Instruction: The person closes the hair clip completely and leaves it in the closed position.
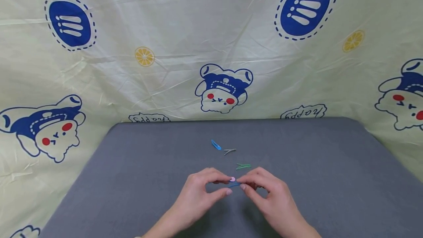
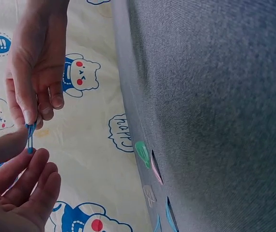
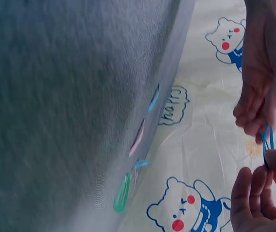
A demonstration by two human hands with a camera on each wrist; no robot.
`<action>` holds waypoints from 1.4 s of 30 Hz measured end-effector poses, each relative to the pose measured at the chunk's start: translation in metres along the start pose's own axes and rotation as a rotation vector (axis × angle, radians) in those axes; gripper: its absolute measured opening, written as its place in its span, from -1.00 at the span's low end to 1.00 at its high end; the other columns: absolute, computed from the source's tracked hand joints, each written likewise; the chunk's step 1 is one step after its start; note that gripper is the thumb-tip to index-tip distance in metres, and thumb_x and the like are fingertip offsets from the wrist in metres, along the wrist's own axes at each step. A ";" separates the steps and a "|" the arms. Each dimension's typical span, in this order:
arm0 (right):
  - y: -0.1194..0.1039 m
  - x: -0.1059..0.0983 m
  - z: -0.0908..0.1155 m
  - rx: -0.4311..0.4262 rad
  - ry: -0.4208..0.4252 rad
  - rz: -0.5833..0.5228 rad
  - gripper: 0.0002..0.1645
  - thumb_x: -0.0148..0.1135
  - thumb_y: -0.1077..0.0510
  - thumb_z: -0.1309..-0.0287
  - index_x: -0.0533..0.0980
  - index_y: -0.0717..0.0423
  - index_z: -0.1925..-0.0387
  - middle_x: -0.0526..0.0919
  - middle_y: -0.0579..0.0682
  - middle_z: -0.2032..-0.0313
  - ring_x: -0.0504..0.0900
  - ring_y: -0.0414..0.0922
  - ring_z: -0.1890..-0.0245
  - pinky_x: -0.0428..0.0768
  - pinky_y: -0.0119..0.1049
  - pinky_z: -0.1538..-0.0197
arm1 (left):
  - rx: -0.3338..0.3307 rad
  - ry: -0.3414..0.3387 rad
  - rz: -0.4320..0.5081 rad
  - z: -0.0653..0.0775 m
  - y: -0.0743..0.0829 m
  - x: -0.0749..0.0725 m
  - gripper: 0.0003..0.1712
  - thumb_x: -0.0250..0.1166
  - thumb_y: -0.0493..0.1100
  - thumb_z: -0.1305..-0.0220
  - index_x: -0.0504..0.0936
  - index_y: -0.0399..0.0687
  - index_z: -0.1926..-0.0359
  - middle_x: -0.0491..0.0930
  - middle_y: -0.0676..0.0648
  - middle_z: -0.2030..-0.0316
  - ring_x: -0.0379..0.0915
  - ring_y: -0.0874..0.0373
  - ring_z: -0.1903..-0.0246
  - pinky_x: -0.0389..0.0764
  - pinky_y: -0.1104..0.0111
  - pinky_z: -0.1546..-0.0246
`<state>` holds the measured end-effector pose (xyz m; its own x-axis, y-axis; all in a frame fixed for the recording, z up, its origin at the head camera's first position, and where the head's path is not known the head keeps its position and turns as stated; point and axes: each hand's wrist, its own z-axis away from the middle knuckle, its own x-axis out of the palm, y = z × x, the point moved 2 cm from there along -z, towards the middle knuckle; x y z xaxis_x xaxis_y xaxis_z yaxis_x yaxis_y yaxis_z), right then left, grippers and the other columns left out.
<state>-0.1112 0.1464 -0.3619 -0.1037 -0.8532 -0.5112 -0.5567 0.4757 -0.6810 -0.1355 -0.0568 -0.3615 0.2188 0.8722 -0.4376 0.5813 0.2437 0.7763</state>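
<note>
In the head view my right hand (image 1: 269, 190) pinches a thin blue hair clip (image 1: 235, 184) between thumb and fingers, its spread end toward the left. My left hand (image 1: 205, 188) faces it from the other side, thumb and index finger apart around that end. From the left wrist, the clip (image 2: 30, 139) appears as a narrow loop between the two hands. The right wrist view shows it (image 3: 268, 140) too, its lower end under my right thumb. A pink clip (image 1: 232, 179) lies just beyond the fingertips, partly hidden. Behind it is a green clip (image 1: 243, 166).
Farther back on the grey table (image 1: 148, 164) lie a grey clip (image 1: 229, 151) and a bright blue clip (image 1: 216, 144). A printed cream cloth (image 1: 172, 76) hangs behind the table's far edge.
</note>
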 end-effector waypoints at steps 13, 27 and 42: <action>-0.002 0.013 0.004 0.064 0.103 -0.098 -0.81 0.38 0.21 -0.18 0.69 -0.12 0.18 0.67 -0.19 0.26 0.61 -0.26 0.28 0.60 -0.42 0.19 | 0.158 0.199 -0.072 0.002 0.002 0.003 -0.81 0.46 -0.36 -0.10 0.77 0.04 0.32 0.68 0.19 0.37 0.55 0.32 0.33 0.56 0.47 0.30; 0.003 0.018 0.006 -0.005 0.102 -0.311 -0.73 0.32 0.41 -0.16 0.68 0.05 0.17 0.66 -0.01 0.25 0.59 -0.13 0.26 0.60 -0.37 0.23 | 0.227 0.200 -0.076 0.002 0.004 0.000 -0.78 0.46 -0.41 -0.07 0.73 0.01 0.34 0.66 0.16 0.37 0.55 0.30 0.33 0.54 0.50 0.30; 0.007 0.010 0.003 0.054 -0.058 -0.406 -0.75 0.29 0.36 -0.20 0.67 0.06 0.12 0.66 0.01 0.17 0.63 -0.05 0.20 0.64 -0.29 0.17 | 0.187 0.015 0.019 -0.002 -0.002 -0.008 -0.86 0.43 -0.32 -0.15 0.71 0.02 0.32 0.64 0.19 0.37 0.53 0.30 0.28 0.58 0.36 0.24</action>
<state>-0.1134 0.1412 -0.3733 0.1631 -0.9610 -0.2232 -0.4988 0.1148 -0.8591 -0.1398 -0.0635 -0.3584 0.2200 0.8827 -0.4153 0.7130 0.1451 0.6860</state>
